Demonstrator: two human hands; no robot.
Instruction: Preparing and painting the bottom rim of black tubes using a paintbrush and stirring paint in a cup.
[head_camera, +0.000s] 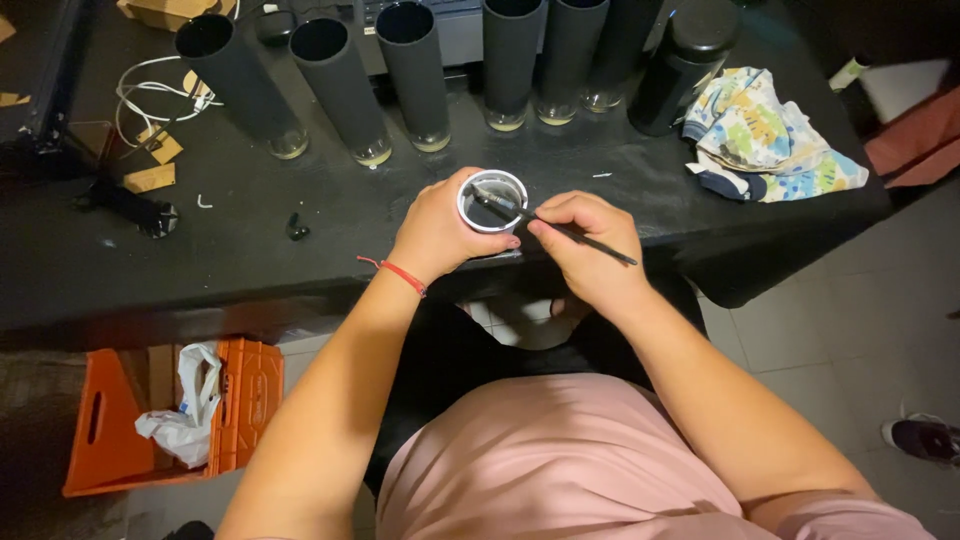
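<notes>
At the table edge, the left hand wraps closed around a white-rimmed cup, held upright just above the black surface. The right hand pinches a thin black brush between thumb and fingers, with its tip inside the cup. A red string circles the left wrist. Behind, six dark tubes stand in a row. Right of them lies a patterned cloth. Below left sits an orange crate.

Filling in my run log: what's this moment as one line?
left hand: holds white-rimmed cup | right hand: holds thin brush, tip in cup | over black table
</notes>
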